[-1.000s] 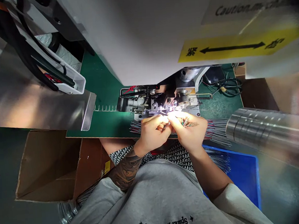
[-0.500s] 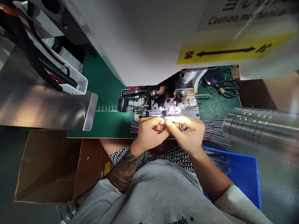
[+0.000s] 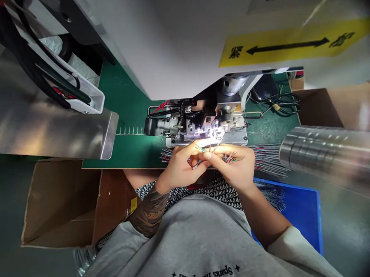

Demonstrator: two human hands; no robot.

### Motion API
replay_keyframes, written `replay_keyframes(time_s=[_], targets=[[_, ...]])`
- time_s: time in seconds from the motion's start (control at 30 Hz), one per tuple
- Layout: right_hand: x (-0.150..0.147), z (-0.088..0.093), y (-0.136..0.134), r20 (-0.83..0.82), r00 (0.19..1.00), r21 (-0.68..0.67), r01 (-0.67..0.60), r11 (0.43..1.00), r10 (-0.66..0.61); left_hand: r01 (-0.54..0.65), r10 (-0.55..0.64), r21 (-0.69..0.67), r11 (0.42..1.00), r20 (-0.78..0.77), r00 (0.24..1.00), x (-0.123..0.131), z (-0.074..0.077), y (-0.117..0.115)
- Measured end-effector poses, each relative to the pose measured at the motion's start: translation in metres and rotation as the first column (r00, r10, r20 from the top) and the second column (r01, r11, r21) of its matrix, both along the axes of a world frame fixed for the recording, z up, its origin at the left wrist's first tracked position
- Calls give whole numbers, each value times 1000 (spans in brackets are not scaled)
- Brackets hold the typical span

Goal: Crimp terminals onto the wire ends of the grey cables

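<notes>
Both my hands are close together at the front of a lit crimping machine (image 3: pixel 203 122). My left hand (image 3: pixel 182 166) pinches thin wires between thumb and forefinger. My right hand (image 3: pixel 235 166) is closed on a bunch of thin coloured wires (image 3: pixel 233 157), and its thumb and forefinger meet the left fingers at the wire ends. A strip of small metal terminals (image 3: pixel 129 131) leads into the machine from the left. More grey and red wires (image 3: pixel 270 157) fan out past my right hand over the table edge.
A cardboard box (image 3: pixel 60 203) stands open at the lower left, with wire bundles (image 3: pixel 84 259) beside it. At the right are a blue bin (image 3: pixel 303 214) and a shiny metal cylinder (image 3: pixel 330 157). The white machine head (image 3: pixel 164 42) overhangs the green table (image 3: pixel 120 92).
The view has shifted slightly. My fingertips have drawn a little back from the bright spot, and coloured wire ends now show between them.
</notes>
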State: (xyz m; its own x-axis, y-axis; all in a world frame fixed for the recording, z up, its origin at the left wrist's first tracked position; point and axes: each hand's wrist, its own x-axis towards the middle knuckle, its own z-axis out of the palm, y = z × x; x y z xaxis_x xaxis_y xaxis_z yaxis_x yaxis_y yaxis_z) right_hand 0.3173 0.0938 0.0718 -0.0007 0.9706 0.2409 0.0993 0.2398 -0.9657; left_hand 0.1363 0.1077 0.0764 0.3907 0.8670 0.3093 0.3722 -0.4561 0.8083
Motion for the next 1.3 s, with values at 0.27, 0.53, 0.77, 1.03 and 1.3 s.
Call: replay_keyframes(time_s=[0.27,0.53,0.77,1.03,1.3], targets=[[-1,7,7,-216,973,-157,-122,980,87,82,-81,-158,984,13,997,-4,3,0],[2,-1,10,-284,949,-192,-197,961,138,131,-125,-244,961,36,991,-1,3,1],[4,-5,10,-307,938,-223,-234,946,159,130,-120,-213,968,58,991,-1,0,0],[3,-7,12,-330,932,-263,-242,934,149,134,-121,-198,971,75,990,0,2,0],[5,-13,10,-350,923,-255,-258,932,160,110,-96,-225,968,74,993,-1,-1,-2]])
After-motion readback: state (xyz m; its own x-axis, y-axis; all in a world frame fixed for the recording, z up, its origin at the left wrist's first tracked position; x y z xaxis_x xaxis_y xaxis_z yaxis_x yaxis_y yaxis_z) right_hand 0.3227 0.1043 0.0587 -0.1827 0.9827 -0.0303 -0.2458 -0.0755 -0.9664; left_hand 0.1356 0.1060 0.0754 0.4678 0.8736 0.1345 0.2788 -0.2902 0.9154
